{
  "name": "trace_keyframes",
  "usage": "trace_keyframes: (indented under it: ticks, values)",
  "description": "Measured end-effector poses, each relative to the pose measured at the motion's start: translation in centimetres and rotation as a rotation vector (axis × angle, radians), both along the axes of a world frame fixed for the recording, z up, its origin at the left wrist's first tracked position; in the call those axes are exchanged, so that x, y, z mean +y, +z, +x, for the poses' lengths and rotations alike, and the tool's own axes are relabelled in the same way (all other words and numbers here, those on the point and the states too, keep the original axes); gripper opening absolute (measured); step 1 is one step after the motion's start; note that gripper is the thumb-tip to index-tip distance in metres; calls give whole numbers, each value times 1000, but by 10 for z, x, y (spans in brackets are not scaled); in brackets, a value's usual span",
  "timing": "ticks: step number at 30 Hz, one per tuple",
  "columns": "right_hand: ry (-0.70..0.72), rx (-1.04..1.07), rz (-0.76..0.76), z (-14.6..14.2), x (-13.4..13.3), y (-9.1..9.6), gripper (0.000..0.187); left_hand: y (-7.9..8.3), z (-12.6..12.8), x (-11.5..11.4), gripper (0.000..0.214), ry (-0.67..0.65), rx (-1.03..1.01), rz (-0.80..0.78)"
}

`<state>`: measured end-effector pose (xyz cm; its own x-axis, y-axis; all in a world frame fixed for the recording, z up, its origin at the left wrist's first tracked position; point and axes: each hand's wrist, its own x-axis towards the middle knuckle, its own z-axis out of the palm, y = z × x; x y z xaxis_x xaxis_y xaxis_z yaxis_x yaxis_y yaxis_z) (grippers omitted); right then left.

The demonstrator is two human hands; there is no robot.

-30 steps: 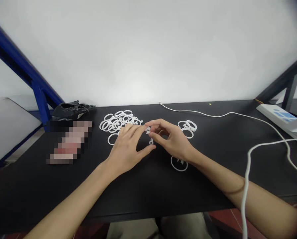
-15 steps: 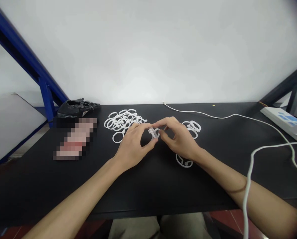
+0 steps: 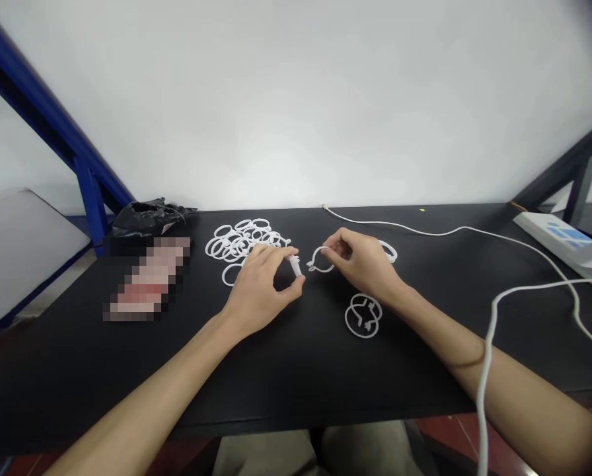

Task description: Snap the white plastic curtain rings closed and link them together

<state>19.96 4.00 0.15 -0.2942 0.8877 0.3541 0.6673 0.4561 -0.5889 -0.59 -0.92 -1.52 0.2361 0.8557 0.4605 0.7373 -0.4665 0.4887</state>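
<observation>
L hand (image 3: 259, 284) pinches small white peg (image 3: 295, 266), just right of ring pile (image 3: 239, 241). R hand (image 3: 363, 264) pinches white ring (image 3: 320, 261), farther right of pile.

The hands come apart

A moment ago the left hand (image 3: 259, 284) and the right hand (image 3: 363, 264) are pressed close, with all the fingertips meeting on one little white thing. Now there is a gap between them. The left hand pinches a small white piece (image 3: 295, 266), and the right hand pinches a white ring (image 3: 320, 261) just beside it; the two parts are near but not touching. The right wrist has slid off the flat ring (image 3: 363, 316) on the table (image 3: 276, 370), so that whole ring shows now. The right hand now covers most of the little heap of rings (image 3: 390, 250) behind it.
</observation>
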Motion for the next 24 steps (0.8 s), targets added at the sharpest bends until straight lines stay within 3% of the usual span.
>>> trace_keyframes:
  ticks: [3, 6, 9, 14, 24]
  values:
    - [-15, -163, 8, 6, 6, -4, 3, -1, -1, 0, 36, 4, 38, 20]
    - [3, -259, 127, 8, 6, -6, 10, -2, -1, 0, 40, 4, 69, 23]
    - [105, -143, 223, 4, -3, -1, 15, -2, -1, 0, 43, -2, 80, 28]
    - [340, -11, 121, -8, -21, 6, 16, 0, 0, -3, 40, -56, 39, 7]
    - [364, 110, 158, -11, -21, 2, 13, 2, 2, -7, 26, -85, 38, 56]
